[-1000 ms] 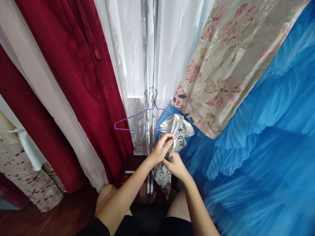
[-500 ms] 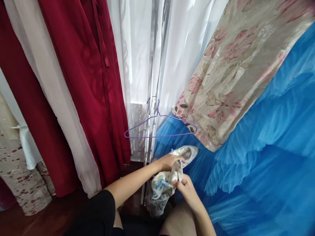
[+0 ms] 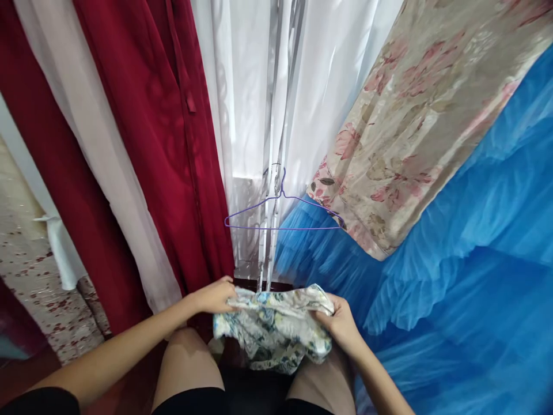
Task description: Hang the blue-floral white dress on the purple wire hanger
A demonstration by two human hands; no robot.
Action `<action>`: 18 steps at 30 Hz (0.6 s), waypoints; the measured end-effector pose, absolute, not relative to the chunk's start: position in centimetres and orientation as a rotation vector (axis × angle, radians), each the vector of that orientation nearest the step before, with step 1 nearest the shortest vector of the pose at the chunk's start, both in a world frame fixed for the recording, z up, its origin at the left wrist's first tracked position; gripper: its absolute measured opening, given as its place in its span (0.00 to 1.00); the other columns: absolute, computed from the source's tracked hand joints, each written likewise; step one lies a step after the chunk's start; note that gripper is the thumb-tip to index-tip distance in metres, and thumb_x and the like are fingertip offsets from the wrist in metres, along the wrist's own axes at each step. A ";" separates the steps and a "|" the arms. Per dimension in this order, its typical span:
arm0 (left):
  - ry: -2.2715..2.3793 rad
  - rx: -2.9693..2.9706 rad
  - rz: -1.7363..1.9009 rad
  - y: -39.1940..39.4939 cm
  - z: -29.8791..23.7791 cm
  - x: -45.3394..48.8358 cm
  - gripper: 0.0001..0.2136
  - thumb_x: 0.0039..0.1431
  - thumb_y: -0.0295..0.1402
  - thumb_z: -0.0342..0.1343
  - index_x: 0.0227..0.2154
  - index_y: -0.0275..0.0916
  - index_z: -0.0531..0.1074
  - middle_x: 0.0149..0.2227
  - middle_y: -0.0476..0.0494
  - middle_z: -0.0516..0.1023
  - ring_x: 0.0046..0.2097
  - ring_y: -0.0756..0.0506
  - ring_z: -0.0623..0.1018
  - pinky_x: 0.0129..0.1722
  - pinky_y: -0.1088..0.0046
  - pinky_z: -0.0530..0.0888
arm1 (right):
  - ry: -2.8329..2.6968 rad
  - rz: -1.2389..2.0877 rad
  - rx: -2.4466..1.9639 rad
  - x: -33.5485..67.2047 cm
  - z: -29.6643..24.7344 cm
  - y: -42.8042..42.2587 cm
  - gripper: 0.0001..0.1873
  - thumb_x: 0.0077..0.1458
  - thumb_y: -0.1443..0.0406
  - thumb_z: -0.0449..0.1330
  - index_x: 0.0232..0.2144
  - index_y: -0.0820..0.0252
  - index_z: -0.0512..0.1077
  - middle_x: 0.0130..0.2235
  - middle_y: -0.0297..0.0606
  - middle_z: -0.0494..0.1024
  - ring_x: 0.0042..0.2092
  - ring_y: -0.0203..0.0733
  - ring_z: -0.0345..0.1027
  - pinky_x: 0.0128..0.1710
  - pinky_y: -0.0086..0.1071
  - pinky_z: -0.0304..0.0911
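Observation:
A crumpled floral garment, pale with blue, green and yellow print, is stretched between my two hands above my lap. My left hand grips its left top edge, and my right hand pinches the right top corner. The cloth sags in folds below; its exact kind of garment cannot be told. Beyond it, a bare purple wire hanger hangs against the clear rack post, apart from both hands.
Dark red curtain-like clothes hang to the left, with a pale length of cloth between them. White fabric hangs behind the clear post. A beige floral garment and a blue tulle skirt fill the right side.
My left hand has moved left and my right hand slightly right, spreading the bunched garment out between them. The hanger stays on the post while the view shifts slightly.

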State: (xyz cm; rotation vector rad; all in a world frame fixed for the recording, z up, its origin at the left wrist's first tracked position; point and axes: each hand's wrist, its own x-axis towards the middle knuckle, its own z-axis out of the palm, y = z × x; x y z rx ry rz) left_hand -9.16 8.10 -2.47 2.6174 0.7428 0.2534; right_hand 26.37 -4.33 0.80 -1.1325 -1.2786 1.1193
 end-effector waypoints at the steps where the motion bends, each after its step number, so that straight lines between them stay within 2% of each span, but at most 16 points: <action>1: 0.804 2.645 0.231 9.2 -0.6 -10.3 0.15 0.59 0.44 0.60 0.22 0.40 0.74 0.26 0.48 0.78 0.32 0.46 0.75 0.60 0.57 0.58 | -1.307 1.055 -1.126 26.3 1.8 -3.2 0.09 0.42 0.66 0.66 0.25 0.59 0.67 0.22 0.29 0.66 0.23 0.33 0.53 0.24 0.27 0.50; 3: 0.920 2.671 0.214 11.2 3.2 -12.2 0.12 0.59 0.44 0.60 0.28 0.43 0.77 0.32 0.48 0.81 0.38 0.44 0.78 0.63 0.55 0.53 | -1.357 0.956 -1.111 26.1 4.0 -0.9 0.10 0.42 0.68 0.65 0.30 0.58 0.68 0.22 0.26 0.66 0.23 0.33 0.53 0.23 0.27 0.48; 6: 1.073 2.681 0.278 13.6 7.8 -13.8 0.13 0.59 0.48 0.59 0.35 0.44 0.79 0.37 0.45 0.82 0.42 0.42 0.78 0.57 0.61 0.58 | -1.453 0.828 -1.157 26.2 6.8 3.2 0.21 0.43 0.69 0.62 0.44 0.58 0.72 0.22 0.25 0.67 0.22 0.34 0.53 0.22 0.27 0.48; 9: 1.251 2.670 0.379 15.7 10.9 -14.5 0.16 0.60 0.49 0.56 0.37 0.42 0.79 0.40 0.42 0.81 0.42 0.40 0.77 0.48 0.67 0.63 | -1.542 0.597 -1.249 26.3 8.1 7.6 0.31 0.44 0.68 0.62 0.54 0.61 0.72 0.26 0.29 0.74 0.24 0.37 0.60 0.26 0.30 0.57; 11: 1.331 2.664 0.450 16.9 12.2 -14.6 0.15 0.61 0.47 0.55 0.37 0.42 0.79 0.43 0.41 0.81 0.46 0.39 0.77 0.46 0.67 0.64 | -1.574 0.459 -1.296 26.2 7.9 10.0 0.30 0.45 0.67 0.62 0.54 0.62 0.74 0.36 0.38 0.81 0.32 0.43 0.70 0.37 0.35 0.66; 14: 1.324 2.704 0.574 17.6 13.5 -14.2 0.12 0.62 0.42 0.54 0.38 0.41 0.79 0.48 0.41 0.80 0.51 0.37 0.75 0.49 0.65 0.65 | -1.664 0.381 -1.332 25.8 6.9 11.8 0.24 0.48 0.70 0.59 0.49 0.63 0.78 0.48 0.47 0.82 0.48 0.51 0.75 0.51 0.40 0.66; 18: 1.092 2.798 0.824 16.5 14.9 -12.0 0.10 0.62 0.37 0.52 0.32 0.40 0.78 0.55 0.40 0.77 0.55 0.38 0.74 0.57 0.61 0.65 | -1.778 0.443 -1.335 25.0 6.2 10.8 0.24 0.47 0.75 0.55 0.44 0.57 0.82 0.43 0.42 0.85 0.47 0.52 0.78 0.49 0.39 0.68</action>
